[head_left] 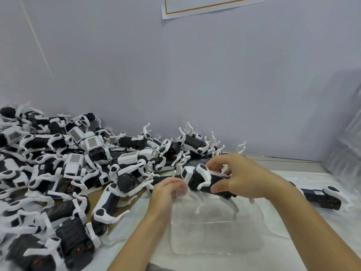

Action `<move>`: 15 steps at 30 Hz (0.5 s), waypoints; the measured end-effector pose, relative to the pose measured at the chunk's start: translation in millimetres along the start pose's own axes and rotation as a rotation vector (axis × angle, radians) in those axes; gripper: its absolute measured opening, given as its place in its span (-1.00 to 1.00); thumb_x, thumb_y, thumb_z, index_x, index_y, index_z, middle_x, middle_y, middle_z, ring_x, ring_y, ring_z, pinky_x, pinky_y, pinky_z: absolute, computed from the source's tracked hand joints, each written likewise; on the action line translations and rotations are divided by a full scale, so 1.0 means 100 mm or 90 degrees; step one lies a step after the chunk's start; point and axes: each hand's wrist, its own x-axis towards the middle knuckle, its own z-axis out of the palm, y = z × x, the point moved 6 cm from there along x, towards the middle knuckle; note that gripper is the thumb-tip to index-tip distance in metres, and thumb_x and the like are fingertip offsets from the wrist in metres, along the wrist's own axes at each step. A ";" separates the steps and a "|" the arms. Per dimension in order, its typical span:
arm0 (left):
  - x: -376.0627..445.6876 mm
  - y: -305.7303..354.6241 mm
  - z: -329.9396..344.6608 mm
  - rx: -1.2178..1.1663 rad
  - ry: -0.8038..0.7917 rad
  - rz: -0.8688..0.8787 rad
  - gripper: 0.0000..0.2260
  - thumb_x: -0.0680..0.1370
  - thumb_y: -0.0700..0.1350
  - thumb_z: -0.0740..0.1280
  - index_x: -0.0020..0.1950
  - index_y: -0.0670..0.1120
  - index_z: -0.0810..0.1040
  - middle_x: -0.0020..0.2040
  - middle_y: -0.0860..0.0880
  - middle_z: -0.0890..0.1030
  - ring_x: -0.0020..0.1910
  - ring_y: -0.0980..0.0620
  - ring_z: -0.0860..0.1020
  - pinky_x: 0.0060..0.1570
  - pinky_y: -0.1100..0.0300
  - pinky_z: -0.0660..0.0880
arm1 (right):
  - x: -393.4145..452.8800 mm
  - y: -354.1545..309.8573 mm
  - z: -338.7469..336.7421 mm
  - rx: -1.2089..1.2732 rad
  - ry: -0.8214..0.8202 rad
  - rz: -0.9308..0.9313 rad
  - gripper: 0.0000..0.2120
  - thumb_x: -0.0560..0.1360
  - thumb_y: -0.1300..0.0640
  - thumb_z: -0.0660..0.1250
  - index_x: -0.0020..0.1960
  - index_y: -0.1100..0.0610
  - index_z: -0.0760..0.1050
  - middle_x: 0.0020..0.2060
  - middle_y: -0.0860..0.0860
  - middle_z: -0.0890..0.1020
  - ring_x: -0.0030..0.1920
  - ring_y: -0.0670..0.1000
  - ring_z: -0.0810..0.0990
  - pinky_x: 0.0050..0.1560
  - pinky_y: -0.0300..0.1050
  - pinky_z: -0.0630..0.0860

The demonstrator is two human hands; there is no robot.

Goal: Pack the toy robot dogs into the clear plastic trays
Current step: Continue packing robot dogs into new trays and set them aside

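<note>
the right hand [237,176] grips a toy dog [205,180] above the clear tray [214,231]; the left hand [166,190] pinches the tray's edge.

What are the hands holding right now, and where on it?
The right hand grips a toy robot dog round its black body. The left hand pinches the rim of a clear plastic tray beneath it.

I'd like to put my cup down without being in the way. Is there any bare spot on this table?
Little. A bare strip runs along the wall at the far right, behind the hands and beside the stacked trays. The left is buried under the dog pile. The middle holds the clear tray being filled, and a lone dog lies right of it.
</note>
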 end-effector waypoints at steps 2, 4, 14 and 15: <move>0.00 -0.01 0.00 0.000 0.003 -0.005 -0.68 0.50 -0.36 0.23 -0.32 -0.08 0.64 -0.30 -0.09 0.60 -0.27 -0.02 0.54 -0.15 0.09 0.43 | 0.01 -0.04 0.07 -0.089 -0.017 0.003 -0.67 0.37 0.03 0.56 -0.02 -0.24 0.49 -0.04 -0.23 0.54 -0.16 -0.23 0.51 -0.26 -0.35 0.36; -0.02 0.00 0.01 -0.006 0.005 -0.010 -0.75 0.52 -0.37 0.21 -0.20 -0.18 0.66 -0.22 -0.17 0.63 -0.20 -0.08 0.57 -0.07 0.02 0.48 | 0.02 -0.06 0.16 -0.138 -0.027 0.011 -0.67 0.37 0.03 0.54 0.01 -0.21 0.47 -0.02 -0.23 0.52 -0.05 -0.16 0.51 -0.20 -0.30 0.39; -0.05 0.05 0.04 0.004 0.001 -0.011 -0.78 0.56 -0.33 0.22 -0.15 -0.20 0.65 -0.13 -0.20 0.64 -0.09 -0.13 0.55 0.00 0.00 0.43 | 0.03 -0.05 0.30 -0.222 -0.019 0.044 -0.68 0.36 0.03 0.50 0.07 -0.10 0.51 0.02 -0.14 0.52 -0.01 -0.04 0.53 -0.07 -0.12 0.52; -0.06 0.04 0.06 0.005 -0.019 -0.011 -0.78 0.57 -0.29 0.22 -0.13 -0.17 0.65 -0.10 -0.20 0.64 -0.07 -0.14 0.54 0.02 -0.02 0.42 | 0.03 -0.04 0.30 -0.221 -0.018 0.046 -0.68 0.36 0.03 0.50 0.08 -0.09 0.52 0.03 -0.13 0.52 -0.01 -0.04 0.53 -0.10 -0.13 0.50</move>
